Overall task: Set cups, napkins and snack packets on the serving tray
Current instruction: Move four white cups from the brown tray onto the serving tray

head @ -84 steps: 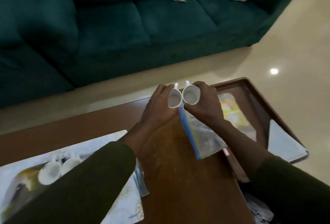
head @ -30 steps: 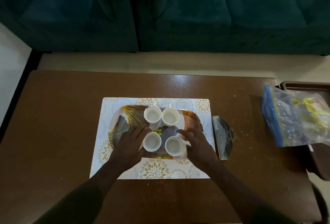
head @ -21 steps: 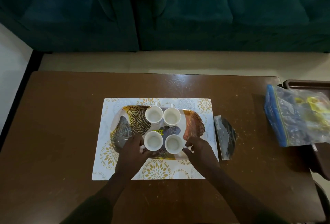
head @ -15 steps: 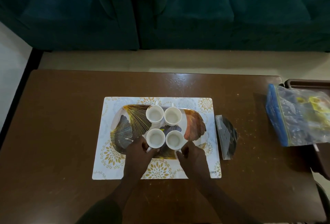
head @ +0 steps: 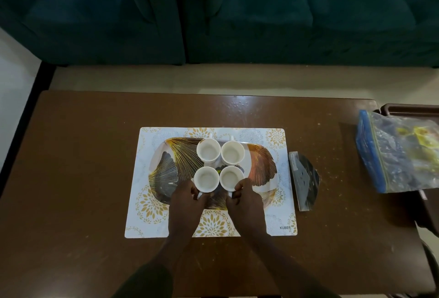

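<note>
Now four white cups sit in a two-by-two block on the serving tray (head: pixel 261 167), which lies on the placemat (head: pixel 280 202). Both hands have slid back to the near pair since a second ago: left hand (head: pixel 187 205) pinches the near-left cup (head: pixel 206 178) handle, right hand (head: pixel 245 202) the near-right cup (head: pixel 231 177) handle. Cups look done; napkin packet (head: pixel 303 180) just right of the mat and snack bag (head: pixel 401 152) far right still off the tray.

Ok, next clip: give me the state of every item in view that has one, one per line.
Far cups: upright, empty, on tray.
Near cups: upright, empty, handles gripped.
Tray: flat on placemat.
Zip bag: lying off the tray, seal state unclear.
Dark packet: on table, beside placemat.
Left hand: on cup handle.
Right hand: on cup handle.
</note>
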Tool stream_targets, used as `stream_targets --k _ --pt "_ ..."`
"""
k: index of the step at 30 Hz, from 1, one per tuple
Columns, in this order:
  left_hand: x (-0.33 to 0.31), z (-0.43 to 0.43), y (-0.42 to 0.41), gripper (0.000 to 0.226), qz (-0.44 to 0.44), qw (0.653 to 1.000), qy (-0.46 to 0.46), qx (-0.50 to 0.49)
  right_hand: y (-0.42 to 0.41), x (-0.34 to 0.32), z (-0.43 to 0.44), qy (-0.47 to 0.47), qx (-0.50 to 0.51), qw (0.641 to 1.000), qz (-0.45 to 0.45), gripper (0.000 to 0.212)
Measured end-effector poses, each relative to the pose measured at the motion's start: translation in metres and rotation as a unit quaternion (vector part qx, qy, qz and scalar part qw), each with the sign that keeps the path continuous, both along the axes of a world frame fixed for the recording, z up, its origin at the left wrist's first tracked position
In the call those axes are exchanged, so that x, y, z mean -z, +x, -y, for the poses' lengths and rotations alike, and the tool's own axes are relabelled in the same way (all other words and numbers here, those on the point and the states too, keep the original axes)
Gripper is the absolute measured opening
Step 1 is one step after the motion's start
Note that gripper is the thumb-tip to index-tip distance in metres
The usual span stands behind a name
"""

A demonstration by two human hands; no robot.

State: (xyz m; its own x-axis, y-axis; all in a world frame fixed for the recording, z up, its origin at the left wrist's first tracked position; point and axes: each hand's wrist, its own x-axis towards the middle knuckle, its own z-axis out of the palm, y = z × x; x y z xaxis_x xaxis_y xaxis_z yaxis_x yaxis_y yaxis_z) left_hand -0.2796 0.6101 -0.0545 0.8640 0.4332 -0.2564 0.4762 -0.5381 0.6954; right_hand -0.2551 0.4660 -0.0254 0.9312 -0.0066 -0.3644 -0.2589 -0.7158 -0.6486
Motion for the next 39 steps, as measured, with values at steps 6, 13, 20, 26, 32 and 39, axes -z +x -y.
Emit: stream_targets --k 6,13,20,26,32,39 --pt "-0.003 0.001 0.006 0.028 0.018 1.000 -0.005 -0.016 0.001 0.002 -0.003 -0.013 -0.020 0.999 0.021 0.027" --pt "0.000 0.000 0.007 0.027 0.018 1.000 0.003 -0.019 0.000 0.004 -0.006 -0.015 -0.022 0.999 0.036 0.029" --pt "0.000 0.000 0.008 0.028 0.017 1.000 0.007 -0.022 0.000 0.007 -0.005 -0.017 -0.027 0.998 0.045 0.031" --pt "-0.004 -0.002 0.008 0.045 0.005 1.000 -0.013 0.002 0.002 0.004 -0.005 0.009 -0.009 1.000 0.024 0.047" --pt "-0.017 -0.008 0.012 0.048 0.029 1.000 0.012 -0.001 0.015 -0.007 0.010 -0.029 -0.003 0.999 0.041 0.038" --pt "-0.036 -0.023 0.040 0.047 0.047 0.996 0.077 -0.005 0.055 -0.039 0.035 -0.011 0.030 0.996 0.083 0.017"
